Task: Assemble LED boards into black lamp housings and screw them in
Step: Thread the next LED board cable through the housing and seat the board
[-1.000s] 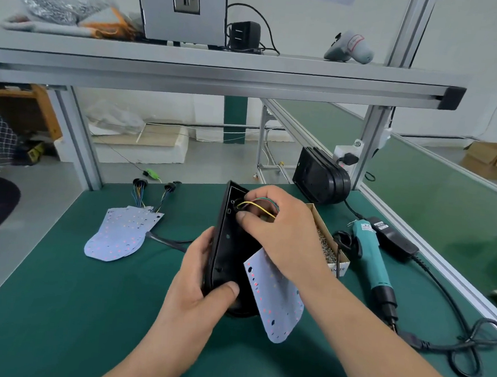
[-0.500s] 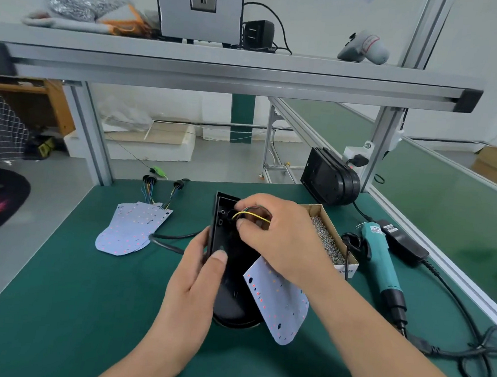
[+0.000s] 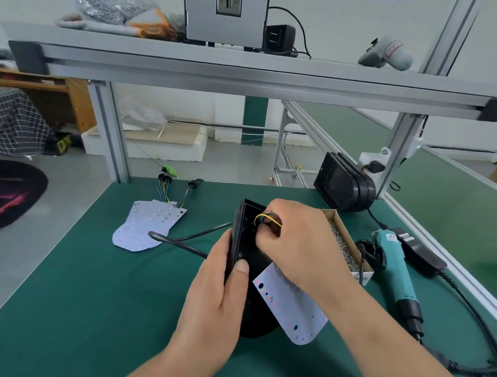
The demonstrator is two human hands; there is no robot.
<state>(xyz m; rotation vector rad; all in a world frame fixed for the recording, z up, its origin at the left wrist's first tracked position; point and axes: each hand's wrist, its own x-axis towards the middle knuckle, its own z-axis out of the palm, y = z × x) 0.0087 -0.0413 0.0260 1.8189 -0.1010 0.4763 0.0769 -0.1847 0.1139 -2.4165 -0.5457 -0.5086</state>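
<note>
Wire-tucking step: the left hand (image 3: 218,293) grips the housing (image 3: 245,237) on edge, the right hand (image 3: 302,246) pinches wires (image 3: 264,218) inside it; next, probably, the board (image 3: 291,307) needs seating flat.

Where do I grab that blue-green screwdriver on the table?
Grab the screwdriver round its thick teal middle, coming down from above. It lies flat on the green mat, so only its top and sides are free. The screw box sits close on its left and a black power block on its right; the middle is clear of the cable at its near end.
</note>
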